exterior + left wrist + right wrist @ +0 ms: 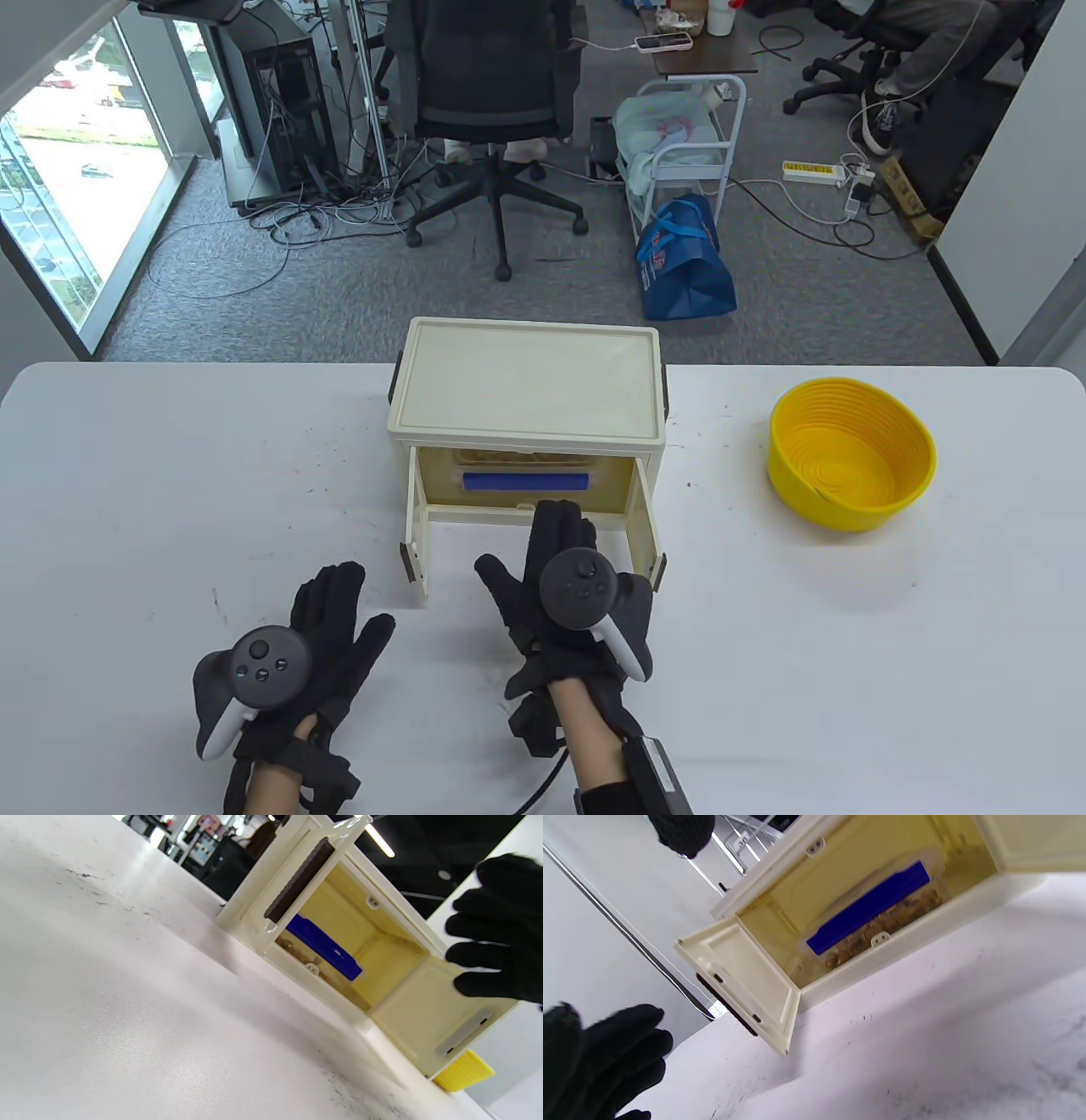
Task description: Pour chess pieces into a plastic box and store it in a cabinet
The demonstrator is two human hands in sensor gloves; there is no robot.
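The cream cabinet (526,382) stands mid-table with both front doors swung open. Inside it sits the plastic box with a blue strip (526,482), holding brown chess pieces (882,929). My right hand (556,531) is open and empty, palm down, with its fingertips at the cabinet's front sill between the doors. It also shows in the left wrist view (496,929). My left hand (335,598) lies open and flat on the table, just left of the left door (416,535), holding nothing. It also shows in the right wrist view (598,1060).
An empty yellow bowl (848,463) stands on the white table (170,475) to the right of the cabinet. The right door (649,531) juts toward me beside my right hand. An office chair and cables lie on the floor beyond the table.
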